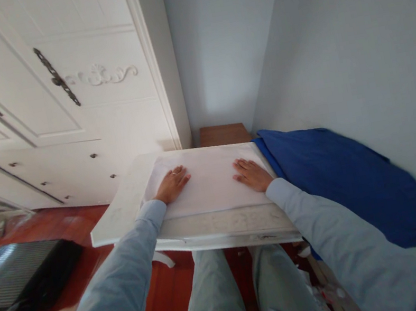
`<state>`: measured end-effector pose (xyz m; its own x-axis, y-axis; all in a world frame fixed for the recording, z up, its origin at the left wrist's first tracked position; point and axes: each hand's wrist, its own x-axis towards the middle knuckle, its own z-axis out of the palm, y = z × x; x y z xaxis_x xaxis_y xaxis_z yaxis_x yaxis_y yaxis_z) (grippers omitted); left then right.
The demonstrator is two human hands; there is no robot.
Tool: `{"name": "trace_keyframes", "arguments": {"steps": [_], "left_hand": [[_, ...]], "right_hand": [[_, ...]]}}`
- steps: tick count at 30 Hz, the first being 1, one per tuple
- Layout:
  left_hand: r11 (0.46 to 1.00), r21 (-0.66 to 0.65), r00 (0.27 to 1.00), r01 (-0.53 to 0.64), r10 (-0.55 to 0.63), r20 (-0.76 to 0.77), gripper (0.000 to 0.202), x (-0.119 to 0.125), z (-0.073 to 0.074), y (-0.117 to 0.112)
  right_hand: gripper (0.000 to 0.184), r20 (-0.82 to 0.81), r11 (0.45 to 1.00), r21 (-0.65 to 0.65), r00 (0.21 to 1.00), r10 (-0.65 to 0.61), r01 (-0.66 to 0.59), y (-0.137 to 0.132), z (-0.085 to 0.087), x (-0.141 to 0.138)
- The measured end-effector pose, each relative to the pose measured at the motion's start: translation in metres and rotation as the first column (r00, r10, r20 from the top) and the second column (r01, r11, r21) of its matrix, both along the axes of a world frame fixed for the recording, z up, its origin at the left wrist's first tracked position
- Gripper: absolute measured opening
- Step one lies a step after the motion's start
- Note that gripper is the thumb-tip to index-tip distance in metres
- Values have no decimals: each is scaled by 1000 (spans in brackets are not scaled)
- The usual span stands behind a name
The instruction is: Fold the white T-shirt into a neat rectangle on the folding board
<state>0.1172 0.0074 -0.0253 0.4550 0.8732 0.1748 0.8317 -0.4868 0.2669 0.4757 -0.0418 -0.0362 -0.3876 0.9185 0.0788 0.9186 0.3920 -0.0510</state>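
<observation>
A pale pinkish-white cloth [212,181] lies flat over the top of a white table [120,206]. My left hand [173,184] rests palm down near the cloth's left side, fingers stretched out, with a ring on one finger. Toward the right side, my right hand [252,174] presses flat on the same cloth, its fingers spread. Neither hand grips anything. Just right of the cloth, a dark blue cloth [340,175] lies at the table's right end and spreads out beside my right arm.
A white wardrobe [121,122] with dark metal handles stands behind to the left. Grey walls [365,42] close in the back and right. A brown wooden box [224,134] sits in the corner. On the red wooden floor [157,304], a black ribbed object [24,279] lies at left.
</observation>
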Motion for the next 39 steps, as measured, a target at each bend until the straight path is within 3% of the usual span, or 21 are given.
{"name": "trace_keyframes", "arguments": {"steps": [6, 10, 16, 23, 27, 33, 39], "left_hand": [[990, 90, 993, -113, 109, 50, 69, -10, 11, -14], [995, 80, 997, -65, 68, -27, 71, -33, 14, -37], [999, 13, 985, -38, 40, -171, 70, -62, 5, -60], [998, 31, 981, -57, 62, -182, 64, -63, 1, -62], [997, 36, 982, -62, 67, -178, 64, -63, 0, -62], [998, 16, 976, -53, 56, -212, 68, -64, -1, -59], [999, -6, 975, -41, 39, -218, 70, -66, -1, -57]], "right_hand": [[73, -11, 1000, 6, 1000, -6, 6, 2, -3, 1], [72, -3, 1000, 17, 1000, 5, -5, 4, -4, 1], [69, 21, 1000, 7, 1000, 10, -10, 4, -1, -1], [69, 14, 999, -10, 999, 42, -42, 4, 0, 8], [74, 2, 999, 29, 1000, 27, -27, -10, 4, 0], [71, -10, 964, 94, 968, 249, -247, -49, 2, -5], [68, 18, 996, 42, 997, 75, -76, -55, 8, 35]]}}
